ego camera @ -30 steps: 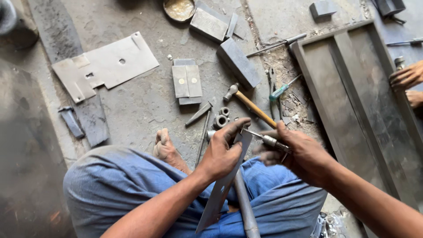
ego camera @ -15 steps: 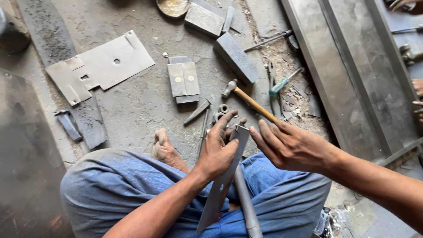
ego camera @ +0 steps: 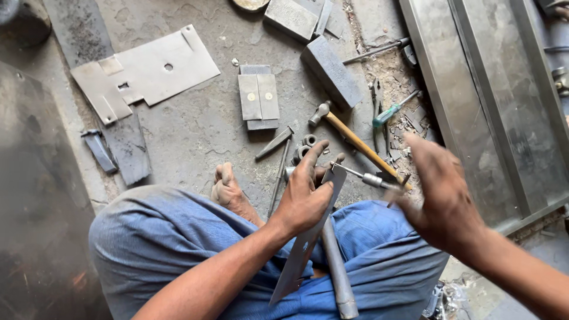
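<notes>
A long flat metal strip [ego camera: 308, 237] is gripped near its upper end by the left hand [ego camera: 305, 195], just below the centre of the frame; the fingers are closed around the strip, which slants down to the lower middle, across the blue-clad lap [ego camera: 178, 249]. A grey metal pipe [ego camera: 338, 266] lies beside the strip on the lap. The right hand [ego camera: 447, 198], blurred at the centre right, is held open with fingers spread and nothing in it, just beside a small metal tool [ego camera: 370, 178] that lies near the strip's top. A wooden-handled hammer [ego camera: 355, 142] is seen on the concrete floor [ego camera: 195, 130] just above the hands, with a green-handled screwdriver [ego camera: 394, 109] near it. A cut sheet-metal plate [ego camera: 148, 71] lies at the upper left, and a hinged metal piece [ego camera: 259, 98] at the upper centre. A long metal frame [ego camera: 474, 101] fills the right side. No container is clearly seen.
</notes>
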